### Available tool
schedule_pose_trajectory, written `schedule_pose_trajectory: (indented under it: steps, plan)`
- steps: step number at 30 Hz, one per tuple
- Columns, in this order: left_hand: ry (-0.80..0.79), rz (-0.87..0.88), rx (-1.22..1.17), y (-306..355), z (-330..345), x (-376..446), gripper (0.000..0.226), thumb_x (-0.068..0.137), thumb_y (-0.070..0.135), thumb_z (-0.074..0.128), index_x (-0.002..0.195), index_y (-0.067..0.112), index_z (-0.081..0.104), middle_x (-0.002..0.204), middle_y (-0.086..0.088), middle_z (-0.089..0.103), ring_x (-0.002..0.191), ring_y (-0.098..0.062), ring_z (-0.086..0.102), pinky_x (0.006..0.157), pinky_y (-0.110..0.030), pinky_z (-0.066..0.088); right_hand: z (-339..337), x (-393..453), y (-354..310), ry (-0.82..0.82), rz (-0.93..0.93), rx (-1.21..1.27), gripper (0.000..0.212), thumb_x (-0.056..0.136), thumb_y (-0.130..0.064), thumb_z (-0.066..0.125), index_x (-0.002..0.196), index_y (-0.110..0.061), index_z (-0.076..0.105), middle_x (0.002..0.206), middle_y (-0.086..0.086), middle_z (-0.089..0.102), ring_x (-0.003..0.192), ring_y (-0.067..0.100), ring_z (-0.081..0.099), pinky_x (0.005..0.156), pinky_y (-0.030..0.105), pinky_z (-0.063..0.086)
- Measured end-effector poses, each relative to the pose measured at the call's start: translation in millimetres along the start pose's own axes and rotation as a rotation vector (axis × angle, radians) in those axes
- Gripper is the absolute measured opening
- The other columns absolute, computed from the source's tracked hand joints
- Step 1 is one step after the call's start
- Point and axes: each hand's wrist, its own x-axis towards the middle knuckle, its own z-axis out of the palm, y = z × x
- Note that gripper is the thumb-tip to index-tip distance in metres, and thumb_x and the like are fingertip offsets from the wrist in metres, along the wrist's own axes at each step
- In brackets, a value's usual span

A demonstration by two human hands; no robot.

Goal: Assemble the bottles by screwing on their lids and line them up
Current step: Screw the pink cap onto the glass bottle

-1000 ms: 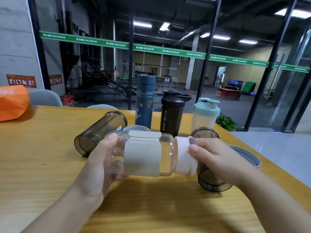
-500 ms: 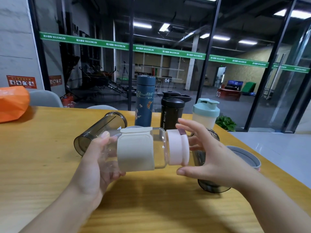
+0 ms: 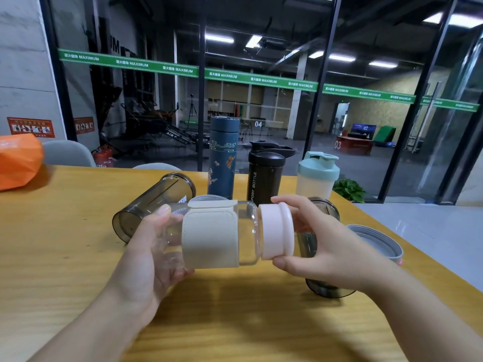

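Spreading across the whole near view is a yellow wooden table (image 3: 65, 257). Above its middle you hold a clear bottle (image 3: 248, 231) on its side, wrapped in a cream sleeve (image 3: 211, 236), mouth pointing right. Your left hand (image 3: 146, 257) cups the bottle's base, thumb on top and fingers curled beneath. Your right hand (image 3: 321, 246) pinches the pink lid (image 3: 277, 231) sitting on the bottle's mouth, forefinger over the top and thumb under the bottom edge.

Along the far edge stand three capped bottles in a row: a tall blue flask (image 3: 223, 158), a black sport bottle (image 3: 264, 176), then a pale shaker with a mint lid (image 3: 317, 176) at the right. A smoky grey cup (image 3: 146, 207) lies on its side at left; another dark cup (image 3: 324, 288) lies behind your right hand. A grey lid (image 3: 379, 239) rests at the right edge. An orange bag (image 3: 18, 160) sits far left.
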Motion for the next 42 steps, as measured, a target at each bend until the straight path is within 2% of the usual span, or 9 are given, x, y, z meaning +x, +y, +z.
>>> schedule_pose_trajectory:
  steps: [8,11,14,18,20,23,29,37,42]
  plan:
    - [-0.075,0.051,0.008,1.9,2.3,-4.2,0.068,0.056,0.057,0.06,0.106,0.012,0.065,0.086,-0.01,0.055,0.059,-0.027,0.037,0.038,-0.024,0.044,1.3,0.7,-3.2,0.036,0.063,-0.009,0.049,0.068,-0.072,0.034,0.098,-0.038,0.052,0.088,-0.014,0.065,0.08,0.006,0.058,0.067,0.026,0.045]
    - [-0.113,0.069,0.023,3.4,3.4,-7.1,0.052,0.053,0.058,0.059,0.088,0.022,0.07,0.084,-0.009,0.053,0.058,-0.026,0.037,0.037,-0.024,0.042,1.6,1.6,0.1,0.069,0.068,-0.062,0.063,0.063,-0.086,0.026,0.075,-0.03,0.053,0.073,-0.001,0.059,0.067,0.012,0.052,0.063,0.036,0.04]
    - [-0.119,0.071,0.027,4.3,4.6,-8.8,0.049,0.056,0.057,0.059,0.087,0.021,0.07,0.079,-0.008,0.055,0.056,-0.026,0.037,0.036,-0.023,0.041,1.9,1.8,2.1,0.082,0.083,-0.075,0.074,0.055,-0.097,0.012,0.066,-0.036,0.052,0.065,-0.008,0.054,0.059,0.009,0.047,0.055,0.026,0.031]
    - [-0.074,0.055,0.03,3.9,4.6,-8.7,0.049,0.067,0.052,0.055,0.095,0.013,0.066,0.077,-0.01,0.053,0.055,-0.026,0.037,0.036,-0.022,0.041,2.3,3.2,0.1,0.079,0.099,-0.034,0.059,0.057,-0.095,0.016,0.07,-0.051,0.052,0.069,-0.021,0.056,0.062,0.003,0.049,0.055,0.021,0.032]
    - [-0.045,0.047,0.032,4.0,3.4,-7.2,0.053,0.068,0.052,0.055,0.101,0.012,0.064,0.077,-0.009,0.056,0.055,-0.026,0.038,0.035,-0.024,0.041,2.7,3.0,-0.2,0.051,0.089,0.037,0.059,0.058,-0.095,0.025,0.097,-0.059,0.049,0.087,-0.028,0.06,0.079,-0.002,0.057,0.066,0.017,0.041]
    - [-0.01,0.015,0.027,3.8,3.4,-6.1,0.048,0.075,0.052,0.055,0.101,0.013,0.065,0.075,-0.005,0.064,0.054,-0.025,0.043,0.036,-0.023,0.041,1.9,0.7,-2.1,0.006,0.036,0.082,0.082,0.064,-0.071,0.064,0.132,-0.063,0.018,0.12,-0.033,0.049,0.107,-0.006,0.053,0.087,0.01,0.043]
    - [-0.087,-0.173,0.047,1.5,2.0,-5.0,0.054,0.081,0.061,0.042,0.088,0.022,0.078,0.085,-0.006,0.066,0.06,-0.019,0.057,0.055,-0.026,0.045,6.0,-0.1,-7.2,0.045,-0.065,0.073,0.086,0.061,-0.044,0.082,0.118,-0.071,0.024,0.114,-0.029,0.049,0.102,0.004,0.057,0.081,0.015,0.048]
    - [-0.158,-0.171,0.1,0.1,3.6,-5.6,0.057,0.067,0.059,0.058,0.103,0.018,0.073,0.084,-0.007,0.066,0.059,-0.021,0.057,0.057,-0.029,0.041,3.4,-2.8,-8.9,0.045,-0.051,-0.039,0.067,0.058,-0.065,0.069,0.11,-0.054,0.027,0.096,-0.018,0.055,0.082,0.01,0.061,0.062,0.033,0.053]
    - [-0.249,-0.087,0.121,-1.9,3.1,-5.2,0.064,0.064,0.068,0.051,0.107,0.026,0.072,0.105,-0.012,0.069,0.077,-0.03,0.05,0.062,-0.032,0.039,1.4,-4.4,-10.3,0.099,-0.057,-0.073,0.06,0.059,-0.071,0.058,0.107,-0.049,0.027,0.085,-0.005,0.059,0.074,0.014,0.06,0.059,0.04,0.051]
